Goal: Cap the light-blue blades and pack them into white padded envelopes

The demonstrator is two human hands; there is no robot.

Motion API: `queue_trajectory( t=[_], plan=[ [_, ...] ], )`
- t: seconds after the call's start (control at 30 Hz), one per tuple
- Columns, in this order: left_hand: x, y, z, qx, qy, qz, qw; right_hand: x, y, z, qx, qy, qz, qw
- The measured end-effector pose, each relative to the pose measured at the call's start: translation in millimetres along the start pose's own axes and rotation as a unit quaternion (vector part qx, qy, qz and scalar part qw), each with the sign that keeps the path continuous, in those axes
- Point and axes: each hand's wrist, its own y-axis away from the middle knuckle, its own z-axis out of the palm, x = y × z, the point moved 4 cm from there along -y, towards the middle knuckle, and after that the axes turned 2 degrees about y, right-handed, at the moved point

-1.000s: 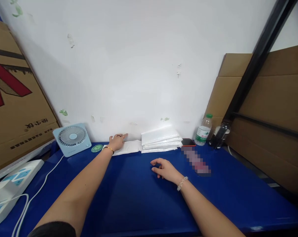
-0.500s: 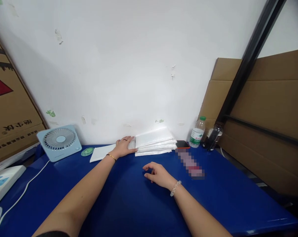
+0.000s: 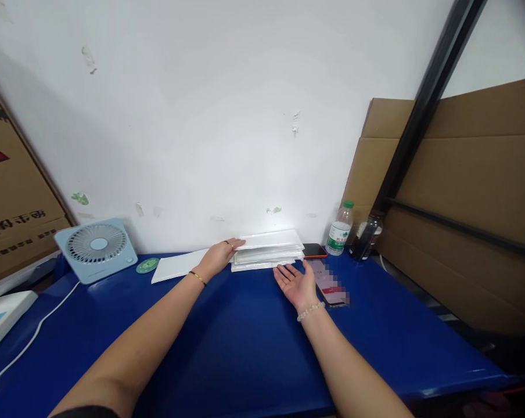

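Observation:
A stack of white padded envelopes (image 3: 269, 251) lies against the wall on the blue table. At its left end is my left hand (image 3: 221, 255), fingers stretched over the edge of the top envelope; its thumb is hard to make out. My right hand (image 3: 295, 284) is turned palm up just in front of the stack's right end, fingers spread with nothing in them. A single white envelope (image 3: 178, 267) lies flat to the left of my left hand.
A blue fan (image 3: 97, 249) and a green round piece (image 3: 148, 266) are at the left. Right of the stack are a dark phone with an orange edge (image 3: 315, 251), another phone (image 3: 327, 284), a water bottle (image 3: 340, 232) and a dark jar (image 3: 367, 238). Cardboard (image 3: 467, 220) stands at the right.
My right hand has turned from curled to palm up and moved forward and right, towards the stack. My left hand has shifted onto the stack's left edge, and the stack looks more even.

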Motion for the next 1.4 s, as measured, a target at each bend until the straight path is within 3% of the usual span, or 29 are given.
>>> queue_trajectory(
  t=[0.13, 0.23, 0.37, 0.43, 0.53, 0.6, 0.8, 0.93, 1.17, 1.27, 1.4],
  plan=[
    [25, 36, -33.6, 0.010, -0.016, 0.049, 0.999, 2, -2, 1, -0.026, -0.007, 0.051, 0.998],
    [49, 60, -61.6, 0.001, -0.049, 0.055, 0.997, 10, -4, 7, -0.072, 0.081, 0.052, 0.993],
    [79, 77, -93.5, 0.002, -0.071, 0.040, 0.997, 13, -4, 8, -0.062, 0.257, -0.016, 0.964],
    [90, 81, -102.3, -0.007, -0.085, 0.030, 0.996, 11, 0, 9, -0.065, 0.361, -0.078, 0.927],
    [99, 85, -107.2, -0.046, -0.099, 0.019, 0.994, 11, 8, 16, -0.096, 0.513, -0.171, 0.835],
    [101, 88, -109.4, -0.073, -0.105, 0.004, 0.992, 13, 11, 19, -0.124, 0.576, -0.197, 0.784],
    [100, 96, -134.3, -0.057, -0.125, -0.020, 0.990, 20, 7, 24, -0.181, 0.632, -0.219, 0.721],
    [94, 99, -157.4, -0.032, -0.115, -0.059, 0.991, 24, 16, 27, -0.208, 0.703, -0.231, 0.639],
    [76, 116, -184.4, -0.032, -0.127, -0.103, 0.986, 33, 43, 33, -0.394, 0.745, -0.179, 0.508],
    [70, 127, -194.7, -0.038, -0.135, -0.111, 0.984, 36, 45, 33, -0.403, 0.761, -0.179, 0.476],
    [66, 142, -216.6, -0.030, -0.151, -0.131, 0.979, 38, 45, 32, -0.406, 0.765, -0.184, 0.465]
  ],
)
